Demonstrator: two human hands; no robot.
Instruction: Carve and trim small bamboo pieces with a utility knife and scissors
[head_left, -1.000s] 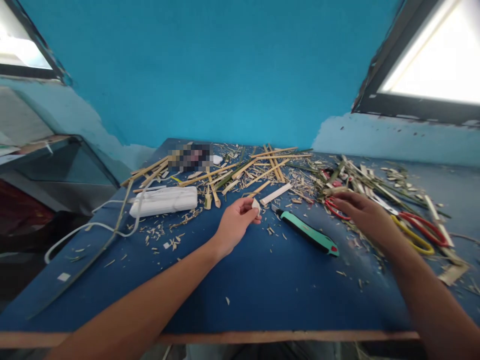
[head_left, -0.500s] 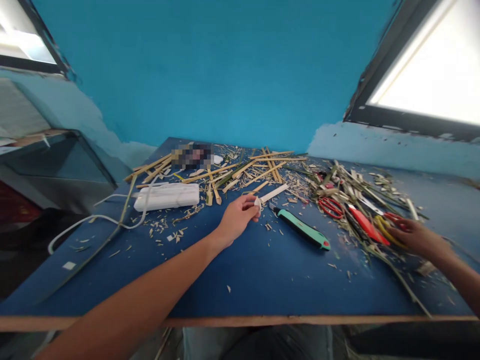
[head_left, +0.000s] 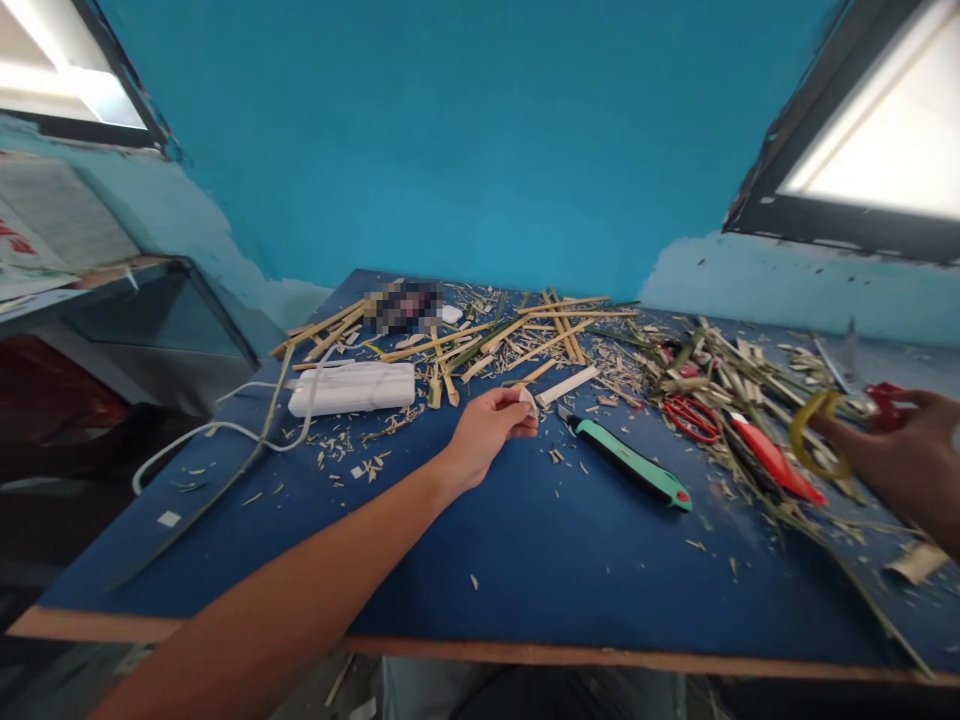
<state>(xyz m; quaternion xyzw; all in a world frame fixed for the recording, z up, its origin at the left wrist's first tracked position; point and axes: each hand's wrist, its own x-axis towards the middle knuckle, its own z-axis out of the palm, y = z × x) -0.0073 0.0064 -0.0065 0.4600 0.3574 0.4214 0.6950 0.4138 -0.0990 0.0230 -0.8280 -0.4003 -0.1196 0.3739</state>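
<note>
My left hand [head_left: 495,425] is closed in a pinch on a small whitish flat piece [head_left: 528,402]; I cannot make out its material. Just beyond the fingertips lies a pale flat bamboo strip [head_left: 568,385]. A green utility knife [head_left: 630,462] rests to the right of that hand, its blade towards the strip. Far right, my right hand [head_left: 904,440], blurred, grips scissors [head_left: 886,405] with red on the handle and blades pointing away. A yellow ring [head_left: 799,440] is also at its fingers; whether it belongs to the scissors is unclear.
Red-handled scissors [head_left: 691,418] and a red cutter [head_left: 780,460] lie among bamboo scraps on the right. Bamboo sticks [head_left: 480,345] and shavings spread along the back. A white power strip [head_left: 352,388] with a cable [head_left: 225,428] is on the left of the blue table [head_left: 525,580].
My right hand has lifted the scissors and the yellow ring up from the scraps. My left hand keeps its pinch on the whitish piece. The view has shifted slightly left.
</note>
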